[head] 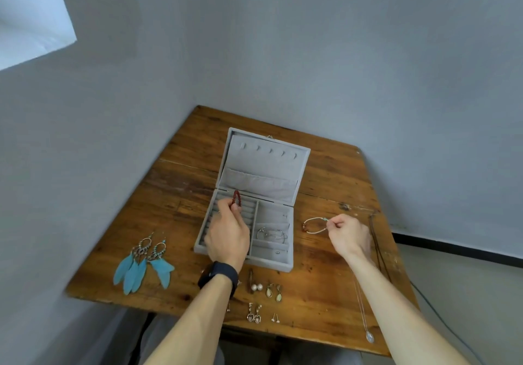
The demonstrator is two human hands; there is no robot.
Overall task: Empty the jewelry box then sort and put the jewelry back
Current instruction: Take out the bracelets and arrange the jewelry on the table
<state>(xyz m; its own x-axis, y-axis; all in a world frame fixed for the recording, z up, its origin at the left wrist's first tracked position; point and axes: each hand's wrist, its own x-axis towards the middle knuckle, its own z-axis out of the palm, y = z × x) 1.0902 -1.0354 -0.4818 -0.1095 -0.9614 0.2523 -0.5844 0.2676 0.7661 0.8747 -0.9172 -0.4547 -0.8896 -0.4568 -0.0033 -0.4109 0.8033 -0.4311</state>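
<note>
Pinching a red bracelet (236,199) above the jewelry box (283,264), left hand (227,235); right hand (349,235) pinches a pale bracelet (314,225).

open grey velvet jewelry box (254,183) mid wooden table (325,294) | blue feather earrings (144,262) left | small drop earrings (274,291) before box | thin silver pendant necklace (365,325) right
</note>
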